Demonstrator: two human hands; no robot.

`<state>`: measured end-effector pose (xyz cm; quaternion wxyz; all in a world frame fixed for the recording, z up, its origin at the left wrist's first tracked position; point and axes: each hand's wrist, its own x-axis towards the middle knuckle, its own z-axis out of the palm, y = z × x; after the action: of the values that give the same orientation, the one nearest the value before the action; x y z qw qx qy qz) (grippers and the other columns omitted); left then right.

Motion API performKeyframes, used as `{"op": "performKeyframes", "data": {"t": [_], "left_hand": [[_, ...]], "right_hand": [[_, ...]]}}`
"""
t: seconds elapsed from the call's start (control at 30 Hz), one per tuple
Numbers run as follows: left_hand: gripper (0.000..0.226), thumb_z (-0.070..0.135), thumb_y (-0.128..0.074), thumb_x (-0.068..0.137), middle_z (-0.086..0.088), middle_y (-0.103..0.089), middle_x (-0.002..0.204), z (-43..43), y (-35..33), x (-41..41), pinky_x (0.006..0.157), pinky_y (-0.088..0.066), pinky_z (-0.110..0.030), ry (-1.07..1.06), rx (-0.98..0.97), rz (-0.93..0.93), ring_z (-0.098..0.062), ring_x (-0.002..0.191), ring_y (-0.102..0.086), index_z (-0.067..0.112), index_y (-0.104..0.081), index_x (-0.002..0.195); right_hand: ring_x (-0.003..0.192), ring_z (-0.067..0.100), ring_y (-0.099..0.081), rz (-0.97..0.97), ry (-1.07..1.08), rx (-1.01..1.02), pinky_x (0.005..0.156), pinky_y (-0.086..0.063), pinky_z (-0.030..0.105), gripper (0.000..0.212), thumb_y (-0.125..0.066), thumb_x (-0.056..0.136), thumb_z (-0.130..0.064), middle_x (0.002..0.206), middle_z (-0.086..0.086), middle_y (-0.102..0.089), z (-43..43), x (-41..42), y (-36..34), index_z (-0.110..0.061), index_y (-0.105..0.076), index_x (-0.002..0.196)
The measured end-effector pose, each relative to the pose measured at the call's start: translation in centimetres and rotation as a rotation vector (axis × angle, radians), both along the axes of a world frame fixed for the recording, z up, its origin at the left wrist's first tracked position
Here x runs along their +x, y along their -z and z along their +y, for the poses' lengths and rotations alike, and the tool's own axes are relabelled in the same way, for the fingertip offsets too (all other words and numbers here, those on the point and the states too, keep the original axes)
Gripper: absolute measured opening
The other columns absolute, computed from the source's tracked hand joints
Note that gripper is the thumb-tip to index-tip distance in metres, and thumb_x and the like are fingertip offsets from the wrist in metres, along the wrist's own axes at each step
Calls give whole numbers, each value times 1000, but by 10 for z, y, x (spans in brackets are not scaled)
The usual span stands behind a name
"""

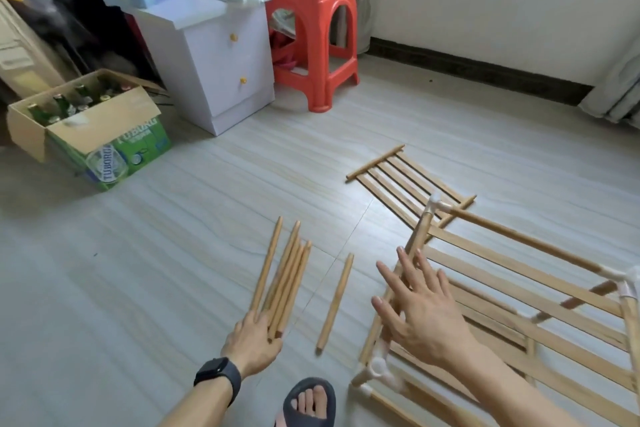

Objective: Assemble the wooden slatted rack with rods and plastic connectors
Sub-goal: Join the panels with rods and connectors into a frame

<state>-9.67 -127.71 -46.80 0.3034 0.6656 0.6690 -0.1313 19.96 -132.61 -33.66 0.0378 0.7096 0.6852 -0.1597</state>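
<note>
Rack (519,291): part-built, on the floor (138,270) at the right, in front of the person; its flat pale wood slats run lengthwise from the middle of the view away to the lower right
Rack frame: a round rod rises from the near corner to a far corner, and a second rod runs from there to the right
Connectors (435,205): white plastic corner pieces where the round rods meet; one at the far corner, others at the near corner and the right edge
Slatted panel (408,180): lies flat beyond the rack, slats pointing away to the upper left, with a round rod across each end
Bundle of rods (287,281): round, light wood, fanned on the floor, long axis pointing away from the person and leaning slightly right
Single rod (335,302): lies alone between the bundle and the rack, roughly parallel to the bundle
Left hand (254,340): fingers curled round the near ends of the bundle; a black watch (218,376) on the wrist
Right hand (419,308): fingers straight and spread over the rack's left rod, holding nothing; whether it touches, I cannot tell
Cardboard box (104,149): open, green printed side reading TUBORG, green glass bottles (62,107) inside
Cabinet (214,55): white, two yellow knobs
Stool (311,35): red plastic, patterned top
Slipper (310,402): dark, open-toed, at the bottom edge
</note>
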Motion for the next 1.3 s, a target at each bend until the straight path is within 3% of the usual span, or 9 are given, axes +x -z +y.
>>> {"op": "performKeyframes", "data": {"t": [0.2,0.43,0.57,0.73,0.83,1.0,1.1,1.2,1.3], "left_hand": [[53,54,-48,96,0,-50,143,20,36,41,101,-43,-36,156,121,40,-22,129,-50,23,-48,139],[57,63,-55,89,-6,-56,130,28,68,101,90,-49,-39,184,1,34,-27,117,-57,19,-50,125],[38,43,-53,97,-8,-64,124,32,73,105,86,-49,-37,150,-20,49,-29,114,-62,15,-52,123],[22,37,-63,94,-5,-70,104,37,67,84,85,-50,-32,-27,-134,-233,-26,101,-65,16,-61,101],[22,32,-61,98,-2,-71,95,42,39,74,85,-53,-33,-50,-93,-367,-21,93,-68,13,-62,109],[26,28,-55,102,-2,-65,108,45,-38,74,90,-53,-36,-27,27,-513,-19,96,-66,16,-56,125],[26,31,-55,102,0,-65,113,46,-89,81,92,-55,-39,72,96,-552,-18,99,-65,21,-57,126],[20,32,-57,101,2,-67,113,40,-137,92,88,-55,-36,199,170,-579,-14,98,-66,26,-60,120],[20,33,-58,101,8,-67,111,24,-180,112,87,-55,-35,355,224,-587,-12,98,-65,31,-61,120]], "right_hand": [[148,14,32,3,60,147,124,11,48,67,-8,90,-63,165,-13,17,3,-1,38,-45,-28,151],[154,16,13,43,82,264,125,-2,51,48,-30,93,-54,167,-9,-11,1,-2,44,-38,-54,131],[154,15,15,47,80,272,125,-3,53,43,-32,94,-52,167,-9,-12,1,-2,45,-39,-55,129],[154,14,15,53,83,280,125,-1,51,42,-33,94,-50,167,-9,-13,-2,-3,47,-38,-57,126],[153,14,16,46,97,271,125,3,49,43,-31,93,-50,167,-9,-12,-1,-4,42,-38,-56,126],[151,15,25,1,82,154,124,4,51,54,-21,95,-54,169,-8,3,-1,-8,28,-37,-42,142],[151,17,24,33,72,24,124,2,51,63,-28,95,-65,169,-7,7,3,-6,7,-34,-36,150],[154,22,-13,306,178,-139,122,-21,43,85,-41,89,-78,167,1,-19,11,0,-35,-26,-31,155],[102,24,-71,819,491,-24,83,-51,34,90,-56,79,-80,130,11,-63,9,13,-82,-20,-42,144]]}}
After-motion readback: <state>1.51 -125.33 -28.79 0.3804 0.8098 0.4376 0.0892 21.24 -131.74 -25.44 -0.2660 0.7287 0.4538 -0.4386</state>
